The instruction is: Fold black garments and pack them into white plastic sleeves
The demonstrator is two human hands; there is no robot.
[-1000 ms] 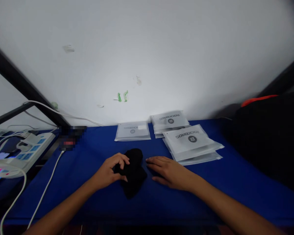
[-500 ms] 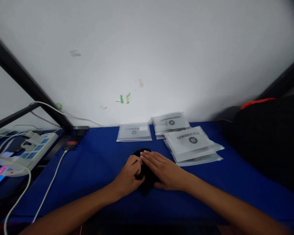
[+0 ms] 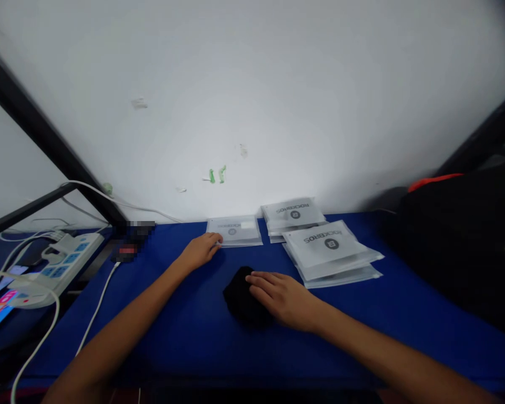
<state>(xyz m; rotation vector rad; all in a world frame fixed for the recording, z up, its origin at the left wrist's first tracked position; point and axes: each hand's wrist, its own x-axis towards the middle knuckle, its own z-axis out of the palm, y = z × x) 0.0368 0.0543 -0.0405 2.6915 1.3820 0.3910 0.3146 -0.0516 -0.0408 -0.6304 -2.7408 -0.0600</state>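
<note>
A dark, folded piece of black fabric (image 3: 244, 303) lies in a compact bundle on the blue table surface. My right hand (image 3: 284, 297) rests flat across its right side, fingers stretched out and not wrapped round it. Farther back, my left hand (image 3: 202, 249) is at the lower left corner of a flat frosted zip bag (image 3: 239, 231). Its fingers overlap the bag's edge, with thumb and fingertips apart. The exact kind of the black item cannot be made out.
Several frosted ROCKBROS zip bags (image 3: 332, 252) lie stacked at the back right, by the white wall. A power strip (image 3: 67, 264) with cables and a lit phone (image 3: 0, 311) are at the left. A large black item (image 3: 458, 252) covers the right side.
My left hand has let go of the black fabric and moved back and left to the flat zip bag. My right hand stays on the fabric, which now lies in a wider bundle.
</note>
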